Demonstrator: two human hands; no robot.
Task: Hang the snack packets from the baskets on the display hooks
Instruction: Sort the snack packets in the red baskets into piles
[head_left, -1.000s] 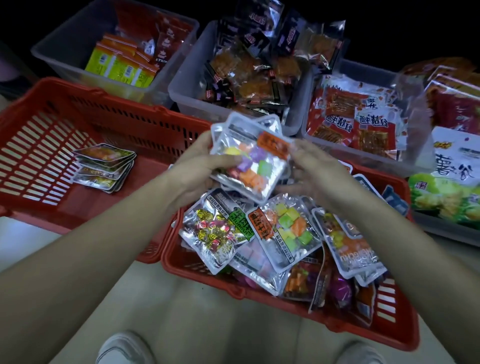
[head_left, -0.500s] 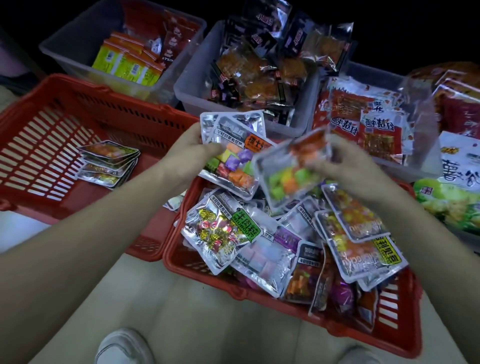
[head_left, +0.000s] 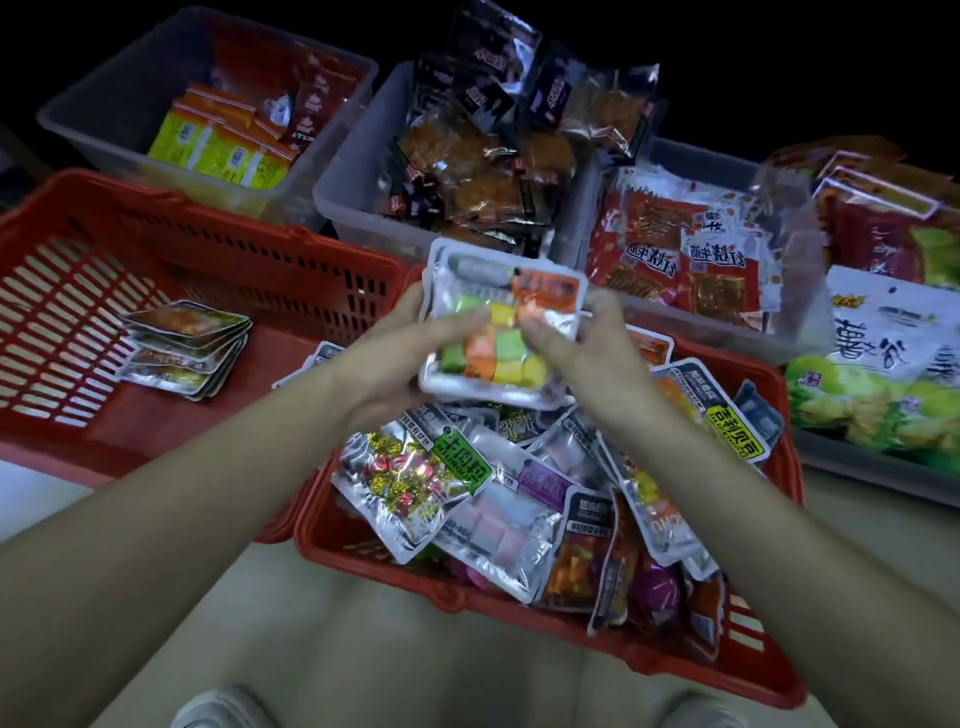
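Above the far rim of the full red plastic basket (head_left: 358, 540), the left hand (head_left: 384, 364) and right hand (head_left: 582, 358) grip a stack of clear coloured-cube snack packets (head_left: 493, 338) by its two side edges. Clear plastic bins (head_left: 353, 208) crowd just behind this basket

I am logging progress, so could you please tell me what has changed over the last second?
Half a second ago the right hand held one cube packet apart; it has brought it left onto the packet stack in the left hand, and both now grip it. The small pile in the left red basket stayed put.
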